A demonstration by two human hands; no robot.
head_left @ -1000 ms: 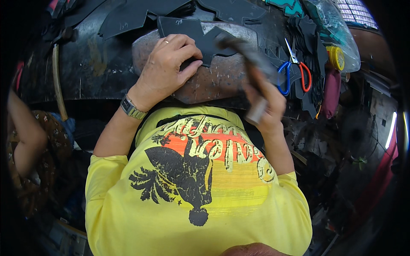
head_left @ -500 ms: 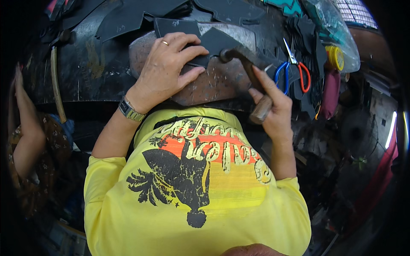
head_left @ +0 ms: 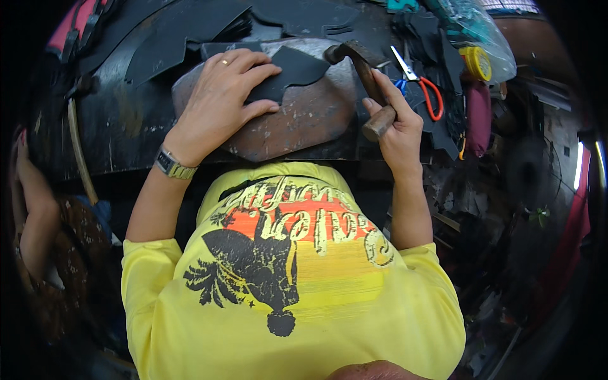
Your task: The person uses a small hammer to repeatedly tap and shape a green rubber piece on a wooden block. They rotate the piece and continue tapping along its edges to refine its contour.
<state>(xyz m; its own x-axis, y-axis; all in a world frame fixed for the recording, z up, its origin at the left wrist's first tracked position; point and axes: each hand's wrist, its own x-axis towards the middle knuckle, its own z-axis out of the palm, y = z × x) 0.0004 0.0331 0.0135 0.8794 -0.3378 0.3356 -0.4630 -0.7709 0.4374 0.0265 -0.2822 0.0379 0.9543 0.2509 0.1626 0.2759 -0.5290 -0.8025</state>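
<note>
Your left hand (head_left: 218,101) lies flat, fingers spread, pressing the black leather piece (head_left: 291,69) onto the rounded stone block (head_left: 304,120). Your right hand (head_left: 396,123) is wrapped tight around the hammer (head_left: 364,69) handle, its head just above the block's far right edge. Scissors (head_left: 421,85) lie close on the right; black scraps (head_left: 190,31) crowd the bench (head_left: 120,126) beyond.
</note>
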